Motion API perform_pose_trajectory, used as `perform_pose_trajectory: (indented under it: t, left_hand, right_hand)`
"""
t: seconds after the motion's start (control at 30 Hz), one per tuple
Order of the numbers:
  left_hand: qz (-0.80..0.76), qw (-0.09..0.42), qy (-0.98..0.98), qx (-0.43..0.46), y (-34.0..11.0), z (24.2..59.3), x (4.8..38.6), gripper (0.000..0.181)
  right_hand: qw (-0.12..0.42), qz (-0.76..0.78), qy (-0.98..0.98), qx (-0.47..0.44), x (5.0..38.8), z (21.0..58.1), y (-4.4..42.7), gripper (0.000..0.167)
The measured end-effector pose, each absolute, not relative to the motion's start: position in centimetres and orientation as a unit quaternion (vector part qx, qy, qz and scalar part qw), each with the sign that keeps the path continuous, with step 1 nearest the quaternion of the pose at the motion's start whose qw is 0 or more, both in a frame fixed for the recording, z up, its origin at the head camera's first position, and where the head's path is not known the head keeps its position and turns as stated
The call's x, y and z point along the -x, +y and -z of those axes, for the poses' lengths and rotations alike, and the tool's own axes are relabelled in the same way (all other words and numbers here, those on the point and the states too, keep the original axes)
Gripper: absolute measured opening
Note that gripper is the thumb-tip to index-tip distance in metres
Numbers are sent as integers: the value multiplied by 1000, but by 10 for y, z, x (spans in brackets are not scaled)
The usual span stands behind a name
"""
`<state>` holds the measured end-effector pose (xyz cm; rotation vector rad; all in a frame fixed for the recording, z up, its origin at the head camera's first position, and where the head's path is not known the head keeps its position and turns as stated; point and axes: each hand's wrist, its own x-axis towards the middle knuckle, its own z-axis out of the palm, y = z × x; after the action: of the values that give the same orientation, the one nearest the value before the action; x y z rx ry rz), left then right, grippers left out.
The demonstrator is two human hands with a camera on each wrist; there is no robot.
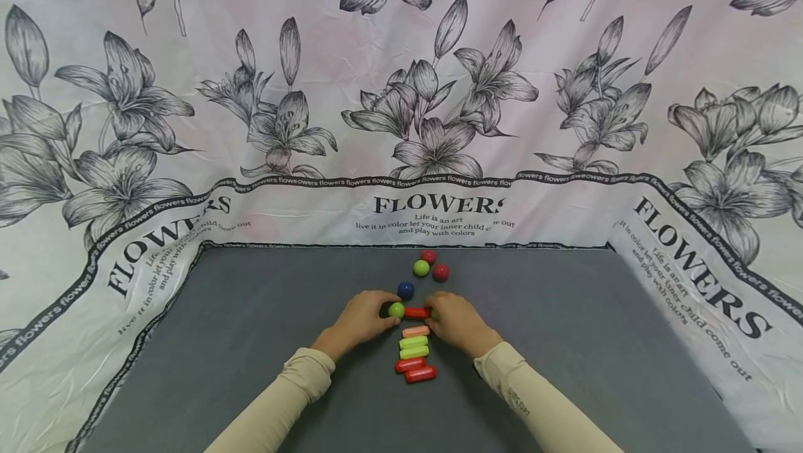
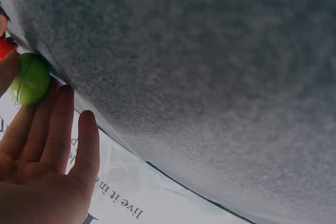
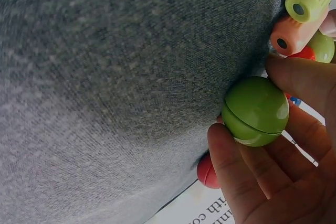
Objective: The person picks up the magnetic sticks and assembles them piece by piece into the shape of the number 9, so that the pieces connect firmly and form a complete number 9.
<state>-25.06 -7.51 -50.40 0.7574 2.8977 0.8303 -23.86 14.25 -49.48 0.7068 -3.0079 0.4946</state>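
My left hand point(image 1: 356, 319) pinches a green ball point(image 1: 396, 310) between thumb and fingers at the left end of a short red rod point(image 1: 417, 313). At the rod's right end, my right hand point(image 1: 463, 322) holds another green ball point(image 3: 255, 111), mostly hidden by the fingers in the head view. A seam runs round this ball in the right wrist view. The rod lies level between the two balls, close to the table. In the left wrist view the left green ball point(image 2: 31, 80) touches the fingertips, and the red rod point(image 2: 5, 49) shows beside the thumb.
Nearer me lie a salmon rod point(image 1: 415, 332), two yellow-green rods point(image 1: 413, 343) and two red rods point(image 1: 420, 374), roughly in a column. Beyond the hands are a blue ball point(image 1: 406, 290), a green ball point(image 1: 421, 268) and two red balls point(image 1: 441, 272). Flowered cloth point(image 1: 433, 209) borders the grey table point(image 1: 282, 272).
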Motion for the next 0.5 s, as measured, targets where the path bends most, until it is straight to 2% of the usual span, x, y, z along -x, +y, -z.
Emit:
perform_pose_trajectory:
  t: [0.5]
  left_hand:
    - [-248,11,940,-235,-72,505,246,41]
  right_hand:
    - [19,-154,-960,-233,239,496,144,12]
